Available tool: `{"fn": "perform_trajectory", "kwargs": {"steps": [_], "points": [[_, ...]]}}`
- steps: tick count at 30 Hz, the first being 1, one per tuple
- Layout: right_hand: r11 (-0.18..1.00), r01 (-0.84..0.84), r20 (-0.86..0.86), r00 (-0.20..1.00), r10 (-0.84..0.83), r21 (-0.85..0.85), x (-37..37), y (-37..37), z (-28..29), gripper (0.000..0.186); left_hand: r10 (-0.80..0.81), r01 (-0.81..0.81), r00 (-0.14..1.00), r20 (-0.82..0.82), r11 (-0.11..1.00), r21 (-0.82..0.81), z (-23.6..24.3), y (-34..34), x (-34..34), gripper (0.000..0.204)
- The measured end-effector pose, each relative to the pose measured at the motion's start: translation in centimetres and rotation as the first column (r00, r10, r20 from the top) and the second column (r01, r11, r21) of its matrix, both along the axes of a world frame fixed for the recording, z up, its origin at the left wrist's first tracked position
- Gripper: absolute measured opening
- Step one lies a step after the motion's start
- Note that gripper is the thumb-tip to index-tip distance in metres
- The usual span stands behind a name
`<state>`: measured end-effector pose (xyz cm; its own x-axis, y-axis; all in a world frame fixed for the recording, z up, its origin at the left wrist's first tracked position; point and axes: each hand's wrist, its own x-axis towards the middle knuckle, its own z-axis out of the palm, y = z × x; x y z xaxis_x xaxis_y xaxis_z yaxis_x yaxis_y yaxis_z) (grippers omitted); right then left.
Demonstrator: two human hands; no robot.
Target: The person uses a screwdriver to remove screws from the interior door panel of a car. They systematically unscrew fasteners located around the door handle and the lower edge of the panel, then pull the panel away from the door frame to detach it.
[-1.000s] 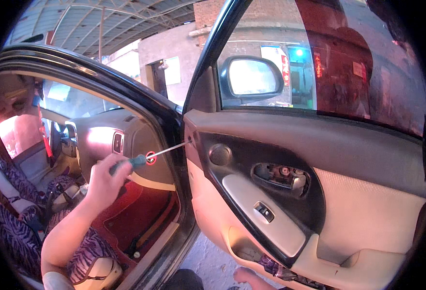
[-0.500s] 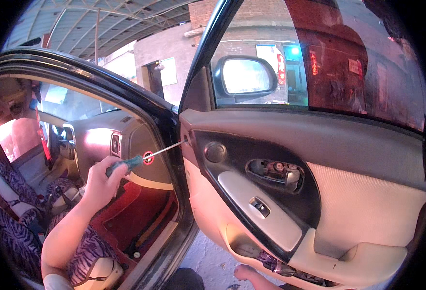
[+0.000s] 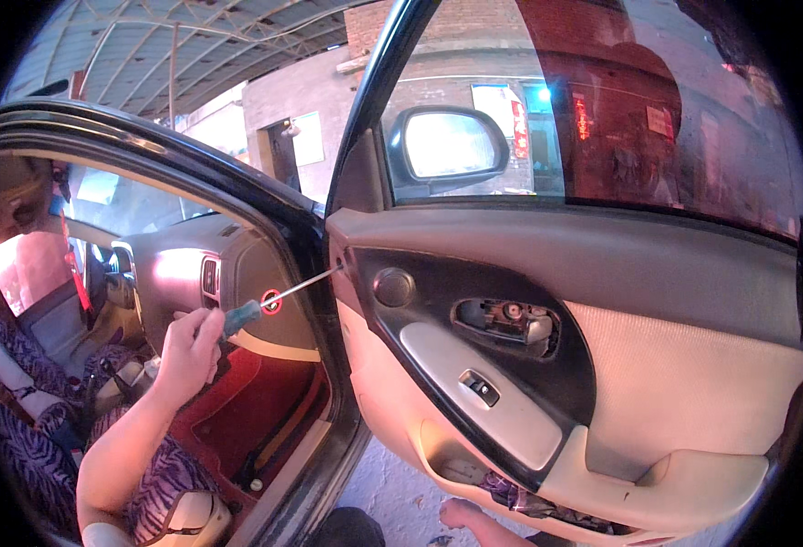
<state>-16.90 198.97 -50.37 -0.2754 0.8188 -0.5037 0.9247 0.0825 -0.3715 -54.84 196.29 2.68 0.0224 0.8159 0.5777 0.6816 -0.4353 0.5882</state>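
My left hand [image 3: 192, 355] is closed round the green handle of a screwdriver [image 3: 242, 316]. The long metal shaft slants up to the right, and its tip meets a small dark hole at the front edge of the door panel [image 3: 433, 225]. Low in the picture, my right hand [image 3: 457, 513] is curled beneath the door's storage pocket [image 3: 483, 476]; what it holds, if anything, is hidden. An opening in the black trim shows the inner door handle [image 3: 536, 326] and bare parts around it. Below that sits a window switch [image 3: 480, 388].
The car door stands open, with a wing mirror [image 3: 452, 146] beyond its glass. On the left are the dashboard [image 3: 178, 260], seats in purple zebra-striped covers [image 3: 169, 483] and a red floor mat [image 3: 242, 392]. Cloth-like items fill part of the door pocket.
My left fingers have shifted back along the screwdriver handle, showing more of it, and their grip has changed. The view has moved slightly; the tip stays at the hole.
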Motion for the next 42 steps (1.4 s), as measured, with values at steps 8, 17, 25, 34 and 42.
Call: {"fn": "perform_trajectory", "kwargs": {"steps": [8,17,25,34,42], "points": [[0.998,0.069,-0.011,0.998,-0.069,0.000,-0.1,-0.6,0.7,0.027,0.151,0.226,0.811,-0.566,0.811,0.540,0.2,0.6,0.7,0.032],[0.996,0.086,-0.013,0.996,-0.086,0.014,0.0,-0.6,0.7,0.027,-0.087,0.157,0.929,0.360,0.973,-0.169,1.3,0.5,1.3,0.038],[0.997,0.008,-0.025,1.000,-0.006,0.076,0.7,0.3,-1.1,0.027,0.258,0.152,0.725,-0.638,0.844,0.514,0.6,-0.3,0.1,0.039],[0.987,0.030,-0.289,0.957,0.018,0.159,-1.4,-1.9,1.8,0.032,-0.014,0.026,0.997,-0.072,0.985,0.172,-0.4,0.3,-0.5,0.019],[0.993,0.020,-0.266,0.964,0.012,0.120,0.6,-1.8,-0.4,0.034,0.137,-0.059,0.876,-0.462,0.982,0.179,-0.2,1.1,-2.5,0.026]]}}
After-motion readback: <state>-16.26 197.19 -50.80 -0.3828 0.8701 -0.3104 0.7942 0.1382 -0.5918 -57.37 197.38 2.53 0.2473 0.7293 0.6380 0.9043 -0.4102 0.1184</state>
